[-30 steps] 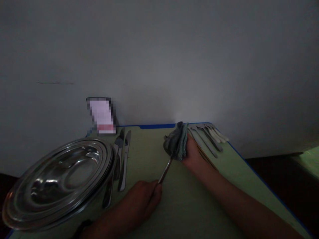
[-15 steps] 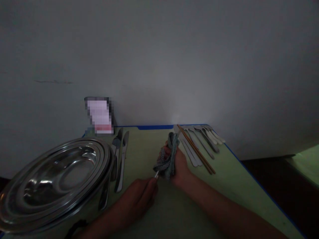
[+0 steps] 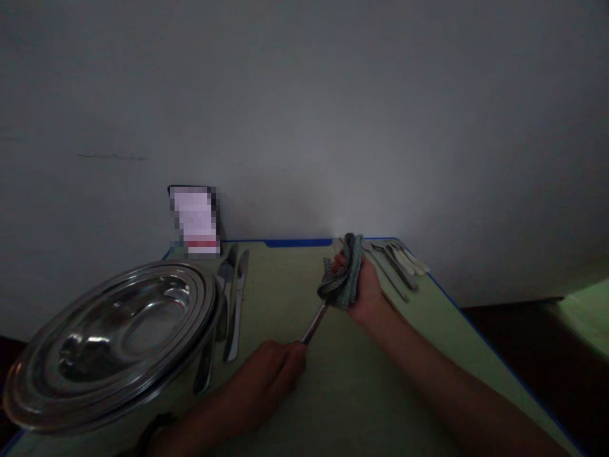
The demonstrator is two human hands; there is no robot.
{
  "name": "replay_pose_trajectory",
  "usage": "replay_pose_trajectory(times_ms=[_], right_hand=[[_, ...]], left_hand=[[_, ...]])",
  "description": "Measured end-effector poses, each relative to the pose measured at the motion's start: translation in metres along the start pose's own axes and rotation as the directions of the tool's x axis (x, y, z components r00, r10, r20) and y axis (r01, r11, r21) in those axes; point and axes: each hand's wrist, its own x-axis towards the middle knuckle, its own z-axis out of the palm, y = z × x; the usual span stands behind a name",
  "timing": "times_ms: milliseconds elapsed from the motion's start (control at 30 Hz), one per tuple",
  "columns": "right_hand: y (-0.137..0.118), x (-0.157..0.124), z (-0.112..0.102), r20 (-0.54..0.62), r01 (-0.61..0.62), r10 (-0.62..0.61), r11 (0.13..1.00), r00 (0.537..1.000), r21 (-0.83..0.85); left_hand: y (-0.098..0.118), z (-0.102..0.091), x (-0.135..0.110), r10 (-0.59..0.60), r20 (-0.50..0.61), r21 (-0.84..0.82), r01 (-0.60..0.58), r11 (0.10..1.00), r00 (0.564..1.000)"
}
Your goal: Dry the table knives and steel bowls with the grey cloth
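Metal utensil (image 3: 314, 322), clenched in the left hand (image 3: 278, 373), slants away into the gray-green cloth (image 3: 354, 273) gripped by the right hand (image 3: 369, 293).

Dim overall; metal dishes (image 3: 148, 335) glint, the wall (image 3: 304, 114) darkens outward, fine detail seems soft.

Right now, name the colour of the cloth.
The cloth is greyish green, part finely speckled dark and light, as the head view shows.

Blue-edged green table (image 3: 276, 285), stacked metal dishes (image 3: 114, 346), nearby knives (image 3: 238, 311), other cutlery (image 3: 399, 270)
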Motion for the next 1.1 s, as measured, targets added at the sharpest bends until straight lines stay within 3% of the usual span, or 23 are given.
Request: replay_pose_trajectory(times_ms=[133,267,567,800,967,1033,1100], right_hand=[[-0.028,0.004,-0.001,0.053,0.101,-0.104,0.994,0.993,0.051],[-0.036,-0.002,0.001,0.154,0.155,-0.162,0.986,0.975,0.059],[-0.006,-0.009,0.004,0.091,0.162,-0.164,0.986,0.982,0.028],[0.014,-0.012,0.001,0.002,0.079,-0.079,0.997,0.997,-0.008],[0.031,-0.017,-0.003,-0.019,0.031,-0.032,0.999,0.999,-0.017],[0.038,-0.019,-0.006,-0.014,0.018,-0.019,0.998,1.0,-0.067],[0.042,-0.021,-0.007,0.045,0.102,-0.093,0.965,0.995,-0.242]], left_hand=[[-0.007,-0.001,0.001,-0.024,0.025,-0.039,0.025,0.999,0.999],[-0.008,-0.001,0.003,-0.052,0.025,-0.07,0.053,0.996,0.998],[0.003,-0.004,0.0,-0.066,0.024,-0.134,0.068,0.989,0.998],[0.007,-0.005,0.001,-0.093,0.04,-0.15,0.098,0.984,0.995],[0.009,-0.005,0.002,-0.122,-0.018,-0.1,0.12,0.988,0.992],[0.007,-0.003,0.003,-0.118,-0.029,-0.101,0.115,0.988,0.993],[0.005,-0.002,0.004,-0.112,-0.037,-0.112,0.107,0.988,0.993]])
